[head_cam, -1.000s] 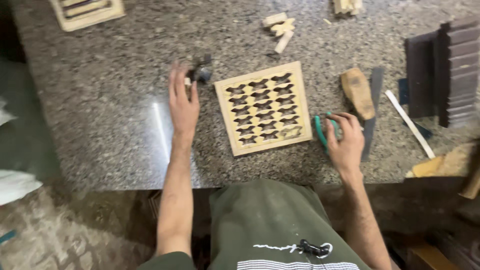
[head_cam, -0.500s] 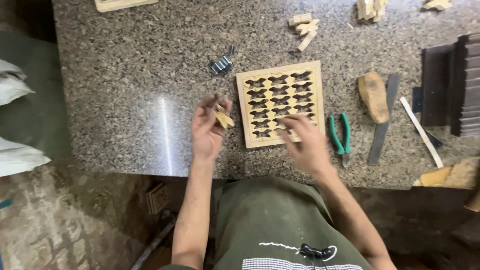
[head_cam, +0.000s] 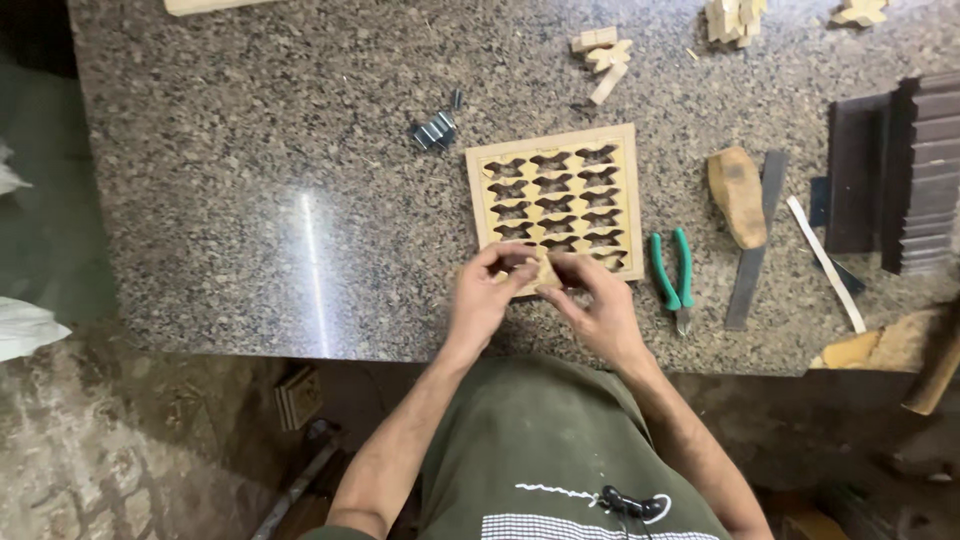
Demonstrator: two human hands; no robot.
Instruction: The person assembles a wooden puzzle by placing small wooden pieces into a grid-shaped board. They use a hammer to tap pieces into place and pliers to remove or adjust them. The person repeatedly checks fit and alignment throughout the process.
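I had both hands together at the near edge of the wooden fretwork panel (head_cam: 553, 197). My left hand (head_cam: 482, 300) and my right hand (head_cam: 600, 310) met over its front rim, fingers curled in, pinching a small pale wooden piece (head_cam: 545, 273) between the fingertips of both. The piece sat just above the panel's near border, and how much of it touched the panel I could not tell. The panel itself lay flat on the speckled granite worktop (head_cam: 250, 200), its rows of cut-out shapes showing dark.

Just right of the panel lay the green-handled pliers (head_cam: 672, 272), handles pointing away from me. Beyond them, still right of the panel, were a flat metal file (head_cam: 754, 250) and a rounded wooden block (head_cam: 737, 195) touching it. Further right stood a stack of dark wooden strips (head_cam: 900, 170), with a thin white strip (head_cam: 825, 262) beside it.

Left of the panel's far corner lay a small cluster of metal clips (head_cam: 434, 129). Past the panel's far edge sat a few small pale wood offcuts (head_cam: 602, 58).
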